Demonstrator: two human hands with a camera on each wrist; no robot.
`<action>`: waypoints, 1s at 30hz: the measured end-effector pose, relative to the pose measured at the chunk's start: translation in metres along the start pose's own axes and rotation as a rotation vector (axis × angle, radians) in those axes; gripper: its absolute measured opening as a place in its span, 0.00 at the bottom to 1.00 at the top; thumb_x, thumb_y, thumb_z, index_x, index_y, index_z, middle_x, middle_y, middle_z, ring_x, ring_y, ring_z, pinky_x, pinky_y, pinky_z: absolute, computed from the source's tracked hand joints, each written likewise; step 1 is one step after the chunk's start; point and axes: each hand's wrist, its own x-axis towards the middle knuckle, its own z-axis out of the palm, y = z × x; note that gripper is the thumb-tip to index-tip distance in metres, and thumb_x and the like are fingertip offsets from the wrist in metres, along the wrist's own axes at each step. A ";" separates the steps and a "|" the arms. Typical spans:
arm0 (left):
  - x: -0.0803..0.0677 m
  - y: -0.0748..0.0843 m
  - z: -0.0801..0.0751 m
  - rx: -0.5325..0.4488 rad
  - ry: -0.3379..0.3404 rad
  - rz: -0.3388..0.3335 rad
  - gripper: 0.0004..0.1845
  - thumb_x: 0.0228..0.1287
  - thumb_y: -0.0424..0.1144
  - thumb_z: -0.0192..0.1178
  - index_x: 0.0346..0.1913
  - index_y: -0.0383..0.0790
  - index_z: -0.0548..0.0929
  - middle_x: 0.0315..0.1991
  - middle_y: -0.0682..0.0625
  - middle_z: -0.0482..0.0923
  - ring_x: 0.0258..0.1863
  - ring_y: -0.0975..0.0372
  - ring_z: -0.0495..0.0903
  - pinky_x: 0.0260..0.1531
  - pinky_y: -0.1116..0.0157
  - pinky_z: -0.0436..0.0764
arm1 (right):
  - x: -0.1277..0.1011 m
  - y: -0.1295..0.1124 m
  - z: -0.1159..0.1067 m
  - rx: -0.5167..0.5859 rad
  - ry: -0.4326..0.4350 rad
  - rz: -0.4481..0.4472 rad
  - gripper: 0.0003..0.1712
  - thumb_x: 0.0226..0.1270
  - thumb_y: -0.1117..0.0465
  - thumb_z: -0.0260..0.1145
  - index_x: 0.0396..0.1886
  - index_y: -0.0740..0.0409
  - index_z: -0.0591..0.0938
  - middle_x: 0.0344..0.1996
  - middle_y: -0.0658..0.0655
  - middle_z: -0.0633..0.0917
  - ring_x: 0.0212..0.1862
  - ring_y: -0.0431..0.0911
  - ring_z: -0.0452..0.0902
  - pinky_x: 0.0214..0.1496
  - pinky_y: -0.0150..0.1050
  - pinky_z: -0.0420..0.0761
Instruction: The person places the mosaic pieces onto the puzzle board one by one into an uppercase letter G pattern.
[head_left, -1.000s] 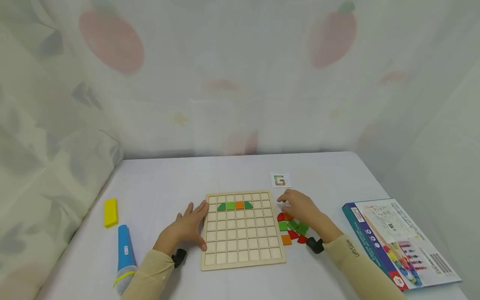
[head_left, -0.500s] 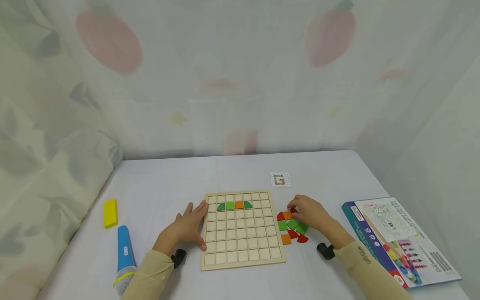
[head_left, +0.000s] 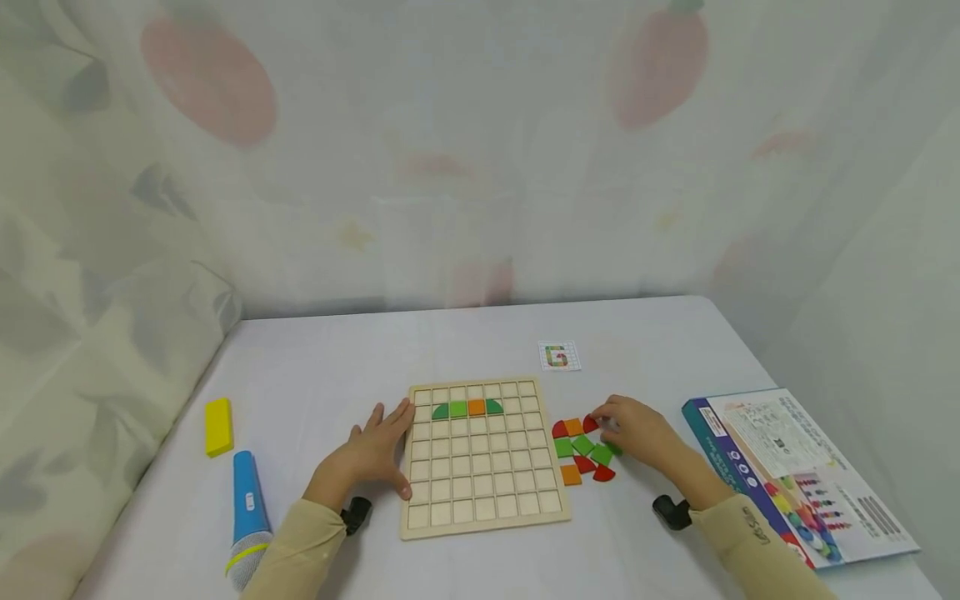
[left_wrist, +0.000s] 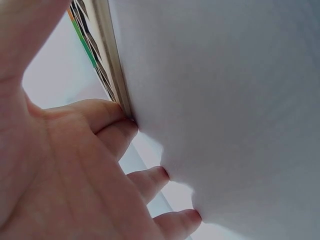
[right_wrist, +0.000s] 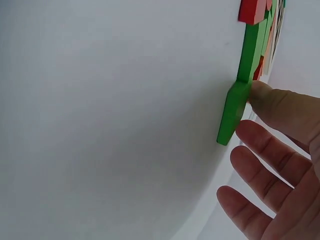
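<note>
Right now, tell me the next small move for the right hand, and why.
Probably pinch the green tile and lift it. The right hand has only its thumb on the tile's edge, other fingers spread clear, and the board shows one row begun.

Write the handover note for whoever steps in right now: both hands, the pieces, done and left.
Left hand: open, flat on the table, fingers against the left edge of the wooden grid board.
Right hand: open, fingertips touching a green tile at the loose pile right of the board.
Done: four pieces in the board's second row, green, green, orange, green.
Left: the red, green and orange loose tiles; the pattern card lies beyond the board.
</note>
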 end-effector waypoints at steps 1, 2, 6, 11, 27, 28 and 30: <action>0.000 0.000 0.000 0.004 -0.001 -0.002 0.72 0.12 0.56 0.75 0.69 0.42 0.47 0.71 0.47 0.40 0.67 0.41 0.35 0.53 0.33 0.44 | -0.001 0.002 0.000 0.005 -0.003 0.007 0.15 0.49 0.59 0.69 0.40 0.51 0.83 0.33 0.47 0.79 0.37 0.41 0.73 0.44 0.41 0.78; 0.000 0.000 0.000 0.006 0.000 -0.002 0.72 0.11 0.56 0.75 0.69 0.42 0.47 0.71 0.47 0.40 0.67 0.41 0.36 0.53 0.33 0.44 | -0.003 0.004 -0.001 0.008 -0.004 0.006 0.15 0.49 0.59 0.69 0.40 0.51 0.83 0.33 0.47 0.79 0.37 0.42 0.73 0.44 0.41 0.78; 0.002 -0.001 0.000 0.005 0.002 -0.003 0.73 0.11 0.57 0.75 0.69 0.43 0.46 0.71 0.48 0.40 0.67 0.41 0.35 0.53 0.33 0.44 | -0.009 0.009 -0.003 0.040 -0.022 0.000 0.13 0.49 0.59 0.69 0.38 0.50 0.83 0.33 0.46 0.79 0.37 0.41 0.74 0.44 0.40 0.78; 0.003 -0.001 0.001 0.002 0.002 -0.005 0.73 0.10 0.57 0.75 0.70 0.43 0.46 0.71 0.48 0.39 0.67 0.42 0.35 0.53 0.33 0.44 | -0.016 0.010 -0.006 0.066 -0.072 0.025 0.13 0.48 0.58 0.70 0.37 0.49 0.84 0.31 0.44 0.78 0.36 0.39 0.72 0.44 0.38 0.78; 0.002 -0.001 0.002 -0.007 0.007 -0.001 0.72 0.11 0.56 0.75 0.69 0.44 0.47 0.71 0.48 0.40 0.67 0.41 0.35 0.53 0.33 0.44 | -0.012 -0.004 -0.008 -0.045 0.028 0.001 0.18 0.45 0.60 0.71 0.40 0.54 0.81 0.34 0.49 0.79 0.37 0.42 0.73 0.43 0.40 0.79; 0.002 -0.001 0.002 -0.004 0.008 -0.001 0.72 0.11 0.56 0.75 0.69 0.43 0.47 0.71 0.48 0.40 0.67 0.41 0.35 0.53 0.33 0.45 | -0.009 -0.007 -0.009 -0.052 0.045 -0.026 0.18 0.45 0.60 0.71 0.40 0.54 0.82 0.34 0.49 0.79 0.37 0.42 0.73 0.43 0.40 0.79; 0.002 0.000 0.002 -0.002 0.009 -0.004 0.72 0.11 0.55 0.76 0.69 0.44 0.47 0.71 0.48 0.41 0.67 0.42 0.36 0.53 0.33 0.45 | -0.001 -0.017 -0.010 -0.062 0.070 -0.078 0.17 0.46 0.60 0.70 0.40 0.54 0.82 0.34 0.48 0.79 0.38 0.42 0.73 0.43 0.39 0.78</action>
